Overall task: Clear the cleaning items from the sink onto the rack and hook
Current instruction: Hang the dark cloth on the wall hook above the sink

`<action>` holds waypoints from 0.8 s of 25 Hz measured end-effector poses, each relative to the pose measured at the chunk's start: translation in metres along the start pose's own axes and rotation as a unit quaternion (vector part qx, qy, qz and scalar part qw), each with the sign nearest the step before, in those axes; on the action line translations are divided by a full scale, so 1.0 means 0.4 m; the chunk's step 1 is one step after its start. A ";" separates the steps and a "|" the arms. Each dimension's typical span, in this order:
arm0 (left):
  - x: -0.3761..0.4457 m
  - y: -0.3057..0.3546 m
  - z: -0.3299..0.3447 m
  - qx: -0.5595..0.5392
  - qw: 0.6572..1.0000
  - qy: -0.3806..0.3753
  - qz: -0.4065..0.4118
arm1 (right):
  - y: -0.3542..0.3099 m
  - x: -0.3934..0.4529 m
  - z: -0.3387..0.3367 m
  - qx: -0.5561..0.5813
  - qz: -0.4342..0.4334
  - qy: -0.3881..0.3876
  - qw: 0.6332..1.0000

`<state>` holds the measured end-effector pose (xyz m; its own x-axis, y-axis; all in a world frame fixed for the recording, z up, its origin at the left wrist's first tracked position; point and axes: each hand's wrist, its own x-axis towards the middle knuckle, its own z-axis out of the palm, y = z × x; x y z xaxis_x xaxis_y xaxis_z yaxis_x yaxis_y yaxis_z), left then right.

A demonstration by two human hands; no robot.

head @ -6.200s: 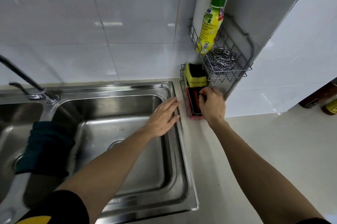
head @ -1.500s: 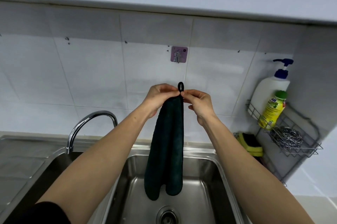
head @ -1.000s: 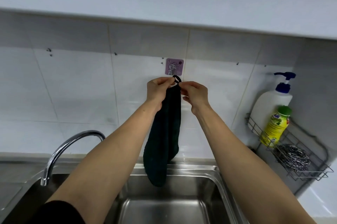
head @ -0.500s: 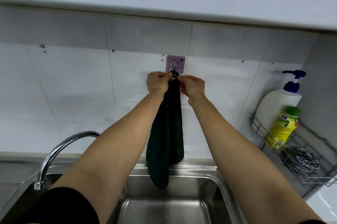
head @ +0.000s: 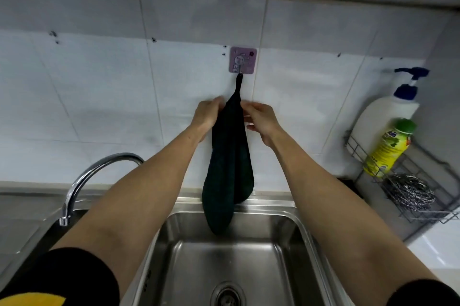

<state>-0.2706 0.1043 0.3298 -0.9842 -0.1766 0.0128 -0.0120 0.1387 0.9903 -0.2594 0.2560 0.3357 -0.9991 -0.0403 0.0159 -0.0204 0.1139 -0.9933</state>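
A dark green towel (head: 230,156) hangs by its loop from the purple hook (head: 242,60) on the tiled wall, and its lower end dangles over the sink (head: 249,256). My left hand (head: 207,116) is at the towel's upper left edge, thumb in front and fingertips hidden behind the cloth. My right hand (head: 261,119) is just right of the towel, its fingers spread and pointing at the edge. The wire rack (head: 423,196) in the right corner holds a steel scourer (head: 410,193), a yellow bottle (head: 388,148) and a white pump bottle (head: 388,111).
A chrome tap (head: 99,171) curves over the sink's left side. The drain (head: 227,293) lies at the basin's bottom. A white counter (head: 433,251) runs to the right below the rack. A cabinet's underside spans the top.
The towel's loop now sits on the hook. Both hands have dropped from the hook to the towel's upper part, and the right hand has let go.
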 end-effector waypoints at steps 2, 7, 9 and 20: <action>-0.028 -0.031 -0.024 0.017 0.999 -0.014 -0.027 | 0.039 -0.018 -0.016 -0.023 0.004 -0.018 1.000; -0.120 -0.164 -0.102 0.026 0.996 -0.077 -0.038 | 0.136 -0.079 -0.049 -0.093 -0.001 -0.067 0.993; -0.140 -0.232 -0.141 0.114 0.987 -0.109 -0.037 | 0.189 -0.098 -0.061 -0.130 0.012 -0.072 0.989; -0.161 -0.301 -0.214 0.276 0.952 0.117 -0.054 | 0.296 -0.112 -0.193 -0.307 0.119 0.060 0.942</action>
<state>-0.1905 0.0157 0.2216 -0.9060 -0.4231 0.0091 -0.2667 0.5875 0.7640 -0.2202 0.3479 0.2264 -0.9744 0.1668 -0.1505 0.2237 0.6597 -0.7175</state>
